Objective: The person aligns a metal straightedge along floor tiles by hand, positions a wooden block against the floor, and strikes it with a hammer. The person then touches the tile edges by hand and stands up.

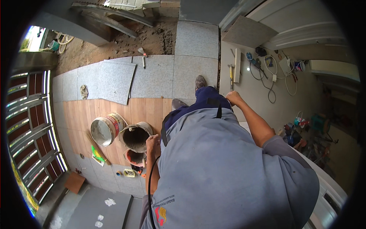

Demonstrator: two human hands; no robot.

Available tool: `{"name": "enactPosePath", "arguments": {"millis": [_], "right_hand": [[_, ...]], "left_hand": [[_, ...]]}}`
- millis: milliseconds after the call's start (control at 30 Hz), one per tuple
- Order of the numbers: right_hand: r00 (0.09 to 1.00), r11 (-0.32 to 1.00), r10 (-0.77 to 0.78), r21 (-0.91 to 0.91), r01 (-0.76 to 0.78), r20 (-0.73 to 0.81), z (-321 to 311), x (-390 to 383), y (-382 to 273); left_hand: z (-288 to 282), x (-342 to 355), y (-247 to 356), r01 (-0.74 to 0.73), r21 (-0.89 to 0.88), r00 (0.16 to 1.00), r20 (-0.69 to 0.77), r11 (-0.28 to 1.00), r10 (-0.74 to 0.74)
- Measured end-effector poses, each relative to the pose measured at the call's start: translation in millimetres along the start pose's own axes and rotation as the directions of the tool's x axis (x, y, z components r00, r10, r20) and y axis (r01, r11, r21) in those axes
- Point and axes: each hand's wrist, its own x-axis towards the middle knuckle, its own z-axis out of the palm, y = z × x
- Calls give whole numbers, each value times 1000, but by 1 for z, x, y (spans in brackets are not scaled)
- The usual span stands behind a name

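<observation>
My left hand [153,142] hangs at my left side with its fingers curled. It is nearest a grey bucket [122,135] with dark mortar inside; whether it touches the rim I cannot tell. Beside my right thigh is my right hand [234,98], fingers bent together against the dark blue trousers [204,97]. What either hand holds, if anything, is hidden. Left of the grey bucket stands a white pail [103,131], its label facing outward. A smaller reddish bucket [129,157] sits just below the grey one.
A loose grey tile [116,82] overlaps laid tiles above wood-look flooring [84,114]. At right lie a yellow-handled hammer [231,74], a pale bar [237,66], and a blue power tool [249,57] with cords. Bare soil [122,47] borders the tiles; a slatted gate [30,103] stands left.
</observation>
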Motion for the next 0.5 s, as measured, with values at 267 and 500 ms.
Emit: {"name": "enactPosePath", "arguments": {"millis": [267, 500], "right_hand": [[992, 982, -104, -152, 113, 65, 19, 15, 2], [992, 983, -118, -139, 122, 33, 20, 13, 1]], "left_hand": [[-9, -16, 21, -27, 102, 998, -56, 994, 33], [-17, -8, 20, -43, 86, 998, -44, 995, 46]]}}
